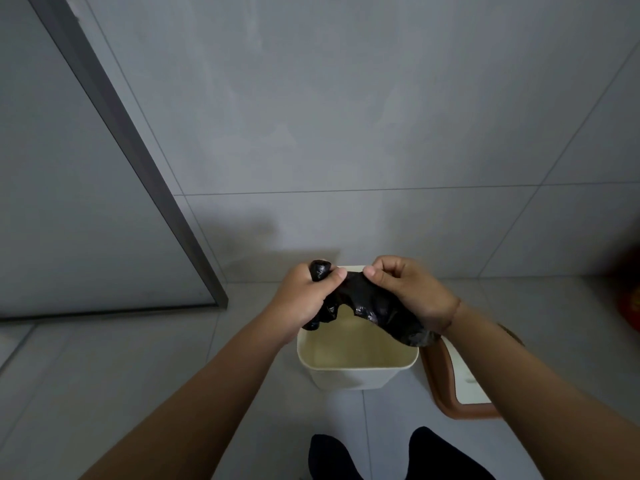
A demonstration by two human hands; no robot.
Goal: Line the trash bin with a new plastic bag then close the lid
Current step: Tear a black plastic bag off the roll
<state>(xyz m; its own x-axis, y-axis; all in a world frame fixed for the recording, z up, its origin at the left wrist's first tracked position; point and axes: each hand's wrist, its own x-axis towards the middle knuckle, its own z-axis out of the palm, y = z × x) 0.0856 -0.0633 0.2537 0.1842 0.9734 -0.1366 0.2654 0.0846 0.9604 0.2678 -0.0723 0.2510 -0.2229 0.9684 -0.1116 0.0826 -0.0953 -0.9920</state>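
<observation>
Your left hand (304,296) is closed around a black roll of bags (320,270); the top end of the roll sticks up past your thumb, and a lower end shows under the heel of the hand. Your right hand (408,292) is pinched, thumb against curled fingers, on a black plastic bag (374,306) that runs from the roll across to the right. Whether the bag is still joined to the roll: cannot tell. The bag is crumpled and unopened. It sags between the two hands, and its loose end hangs below your right wrist.

Directly beneath both hands stands the cream trash bin (356,374), open at the top. Its inside shows bare, with no liner in it. The bag's hanging end overlaps the bin's right rim in view; contact cannot be judged.

Below your right forearm, just beside the bin on its right, lies the lid (457,393): brown frame, pale centre panel, flat on the tiled floor (104,375). It is off the bin.

Near the bottom edge, between your forearms, two feet in dark socks (332,455) point toward the bin. Beyond your hands is a grey tiled wall (346,98). Beyond and left of your left hand stands a door frame (138,150). Far right of your right hand, a blurred red object (630,299), not identifiable.
</observation>
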